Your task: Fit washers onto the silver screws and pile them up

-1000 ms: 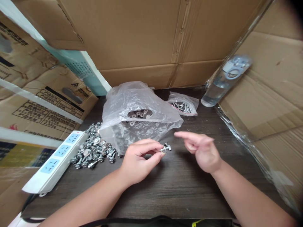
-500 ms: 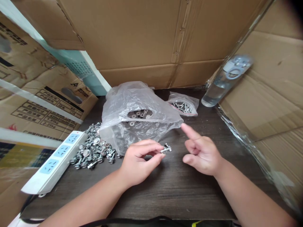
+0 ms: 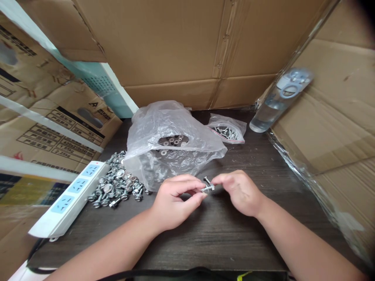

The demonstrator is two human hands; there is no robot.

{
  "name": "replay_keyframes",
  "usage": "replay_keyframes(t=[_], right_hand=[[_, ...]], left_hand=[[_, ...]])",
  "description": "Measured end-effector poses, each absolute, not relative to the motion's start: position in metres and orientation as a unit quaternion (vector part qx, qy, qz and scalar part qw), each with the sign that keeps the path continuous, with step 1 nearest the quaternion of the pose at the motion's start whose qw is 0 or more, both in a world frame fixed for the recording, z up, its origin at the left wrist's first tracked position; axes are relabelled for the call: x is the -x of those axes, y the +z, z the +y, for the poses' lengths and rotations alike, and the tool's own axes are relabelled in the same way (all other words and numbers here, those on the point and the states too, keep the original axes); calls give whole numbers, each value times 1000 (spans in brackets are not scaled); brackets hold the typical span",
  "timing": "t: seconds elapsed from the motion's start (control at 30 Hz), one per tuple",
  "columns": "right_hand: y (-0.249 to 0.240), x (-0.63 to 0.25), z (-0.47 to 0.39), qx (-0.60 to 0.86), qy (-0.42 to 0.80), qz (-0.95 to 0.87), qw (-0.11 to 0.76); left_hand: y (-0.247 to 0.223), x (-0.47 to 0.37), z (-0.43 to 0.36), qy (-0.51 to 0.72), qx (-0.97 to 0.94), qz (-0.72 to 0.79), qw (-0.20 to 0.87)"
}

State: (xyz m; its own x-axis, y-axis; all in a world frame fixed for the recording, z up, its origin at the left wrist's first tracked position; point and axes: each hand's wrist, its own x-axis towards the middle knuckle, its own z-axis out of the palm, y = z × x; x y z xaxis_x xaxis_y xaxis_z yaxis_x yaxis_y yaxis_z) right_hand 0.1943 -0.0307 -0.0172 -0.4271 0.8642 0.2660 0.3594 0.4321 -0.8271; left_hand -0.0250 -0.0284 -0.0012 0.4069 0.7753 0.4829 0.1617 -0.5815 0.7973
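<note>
My left hand (image 3: 178, 201) is closed, thumb and fingertips pinching a small silver bolt (image 3: 208, 188) that points right and has a wider hex piece at its right end. A thin screw-like piece (image 3: 206, 179) sticks up just behind it; whether the two are joined I cannot tell. From the right, my right hand (image 3: 241, 193) reaches in with its index fingertip at the hex end, touching or nearly so. Its thumb is mostly hidden. Behind both hands lies a clear plastic bag (image 3: 175, 117) with washers (image 3: 172, 141) showing through its opening.
A pile of flanged bolts (image 3: 117, 183) lies at left beside a white power strip (image 3: 68, 195). Farther back are a small zip bag of screws (image 3: 227, 132) and a water bottle (image 3: 272, 105). Cardboard walls (image 3: 181, 47) enclose the dark table (image 3: 187, 246).
My right hand has moved left and down from beside the plastic bag's corner, bringing its index finger to the bolt. The left hand keeps its pinch, shifted slightly right.
</note>
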Motion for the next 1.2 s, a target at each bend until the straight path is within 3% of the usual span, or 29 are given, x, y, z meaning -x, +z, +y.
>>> replay_keyframes(t=[0.17,0.3,0.53,0.73,1.2], right_hand=[[-11,-209,-34,401,409,-618,538],[-10,-211,-41,367,374,-611,593],[-18,-207,-43,337,292,-715,539],[-11,-197,-37,308,142,-823,455],[-19,-184,-36,311,199,-830,418]], left_hand=[[2,26,-27,463,-755,324,334],[2,26,-27,477,-748,324,329],[2,27,-26,476,-754,320,321],[2,28,-27,467,-761,311,325],[-2,26,-27,451,-775,295,329]])
